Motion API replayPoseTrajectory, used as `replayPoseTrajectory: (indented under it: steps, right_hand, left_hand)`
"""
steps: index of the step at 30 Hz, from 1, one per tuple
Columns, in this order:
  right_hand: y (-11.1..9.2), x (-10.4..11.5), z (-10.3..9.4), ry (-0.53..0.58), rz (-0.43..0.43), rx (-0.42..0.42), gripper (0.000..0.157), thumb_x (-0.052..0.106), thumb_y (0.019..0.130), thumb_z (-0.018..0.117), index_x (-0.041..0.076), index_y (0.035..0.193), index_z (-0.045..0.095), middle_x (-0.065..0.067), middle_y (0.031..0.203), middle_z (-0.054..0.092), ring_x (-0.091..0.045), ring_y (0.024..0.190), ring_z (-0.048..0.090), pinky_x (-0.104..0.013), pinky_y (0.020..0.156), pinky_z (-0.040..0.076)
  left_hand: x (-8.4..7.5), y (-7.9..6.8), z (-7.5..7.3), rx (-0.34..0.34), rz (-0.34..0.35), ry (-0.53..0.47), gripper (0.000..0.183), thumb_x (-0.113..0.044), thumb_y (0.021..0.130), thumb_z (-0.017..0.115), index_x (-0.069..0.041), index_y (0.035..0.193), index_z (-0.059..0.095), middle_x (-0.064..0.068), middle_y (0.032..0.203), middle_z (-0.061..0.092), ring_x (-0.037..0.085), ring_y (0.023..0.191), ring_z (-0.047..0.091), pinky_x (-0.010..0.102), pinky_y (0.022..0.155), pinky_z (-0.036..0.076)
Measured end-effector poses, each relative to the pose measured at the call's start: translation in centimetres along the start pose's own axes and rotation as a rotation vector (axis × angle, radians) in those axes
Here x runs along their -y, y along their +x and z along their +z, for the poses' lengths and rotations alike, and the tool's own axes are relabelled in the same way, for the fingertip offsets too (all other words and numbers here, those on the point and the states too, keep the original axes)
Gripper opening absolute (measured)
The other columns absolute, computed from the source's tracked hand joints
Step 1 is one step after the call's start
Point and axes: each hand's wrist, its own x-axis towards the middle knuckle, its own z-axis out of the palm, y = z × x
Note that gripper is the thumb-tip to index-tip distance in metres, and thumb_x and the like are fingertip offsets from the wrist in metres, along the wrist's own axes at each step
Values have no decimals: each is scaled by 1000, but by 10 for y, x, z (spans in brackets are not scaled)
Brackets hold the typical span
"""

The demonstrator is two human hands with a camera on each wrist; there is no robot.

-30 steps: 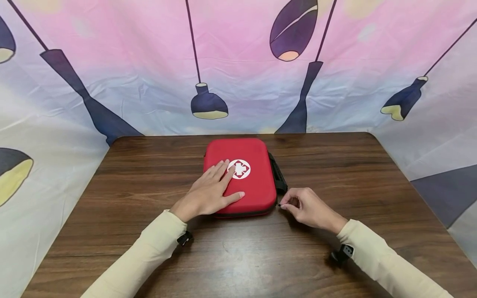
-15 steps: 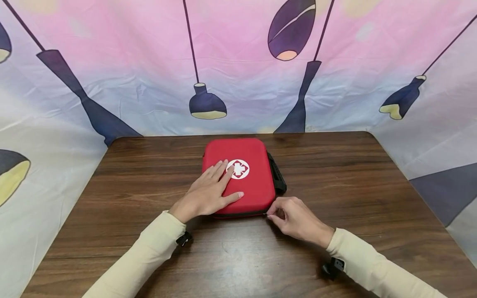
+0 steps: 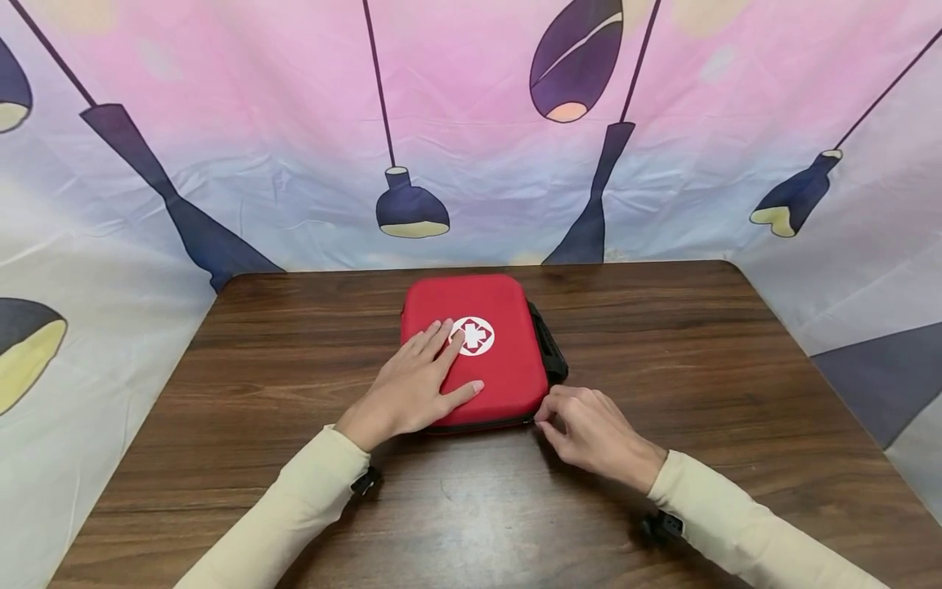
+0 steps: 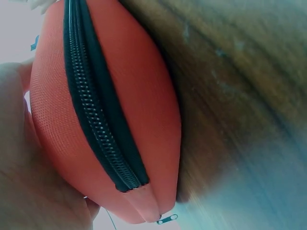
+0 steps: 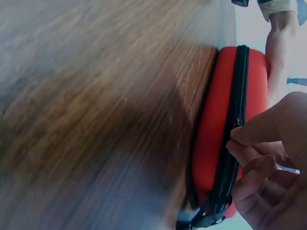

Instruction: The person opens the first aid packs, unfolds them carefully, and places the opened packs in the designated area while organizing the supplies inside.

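A red zippered first-aid case [image 3: 508,360] with a white cross emblem lies flat on the wooden table. Across its lid my left hand [image 3: 412,380] rests with fingers spread and straight. At the near right corner, my right hand [image 3: 596,429] pinches a small zipper pull, mostly hidden by the fingertips. The right wrist view shows thumb and finger [image 5: 244,139] meeting at the black zipper [image 5: 240,86]. Meshed teeth run along the zipper [image 4: 91,105] in the left wrist view, and another zipper pull [image 4: 168,219] hangs by the case's end.
A black carry handle [image 3: 550,348] sticks out from the case's right side. The brown table [image 3: 294,327] extends around the case. Behind it hangs a cloth backdrop [image 3: 486,106] printed with lamps. Both wrists wear black camera straps.
My right hand has moved left and nearer, bringing the zipper pull round the corner onto the case's front side. My left hand has stayed on the lid.
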Motion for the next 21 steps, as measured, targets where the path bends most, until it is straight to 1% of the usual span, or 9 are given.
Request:
replayPoseTrajectory:
  steps: [5, 9, 16, 21]
  right_hand:
    - [-1, -7, -4, -77, -14, -20, 14, 2, 78, 79, 13, 80, 71, 8, 78, 63, 0, 60, 50, -20, 50, 45]
    - [0, -15, -7, -110, -2, -55, 13, 2, 77, 80, 12, 80, 72, 8, 77, 64, -2, 59, 53, -22, 50, 46]
    - [5, -30, -12, -108, 39, -100, 12, 0, 77, 78, 10, 80, 73, 7, 76, 63, -6, 60, 57, -24, 49, 46]
    - [12, -43, -15, -117, 53, -117, 10, -1, 77, 77, 9, 80, 73, 3, 77, 65, -8, 61, 59, -28, 51, 49]
  left_hand:
    - [-3, -1, 1, -27, -9, 8, 90, -70, 96, 45, -10, 161, 26, 10, 169, 14, 30, 155, 10, 46, 125, 11]
    - [-5, -3, 2, -53, 8, 17, 90, -68, 96, 48, -6, 159, 30, 11, 168, 18, 30, 155, 14, 45, 124, 15]
    - [-10, -6, 3, -71, 27, 56, 91, -69, 97, 45, -2, 157, 33, 12, 166, 23, 31, 154, 17, 43, 124, 17]
    - [-12, -10, 2, -86, 50, 82, 88, -66, 98, 47, 1, 155, 36, 16, 164, 28, 32, 153, 20, 44, 124, 19]
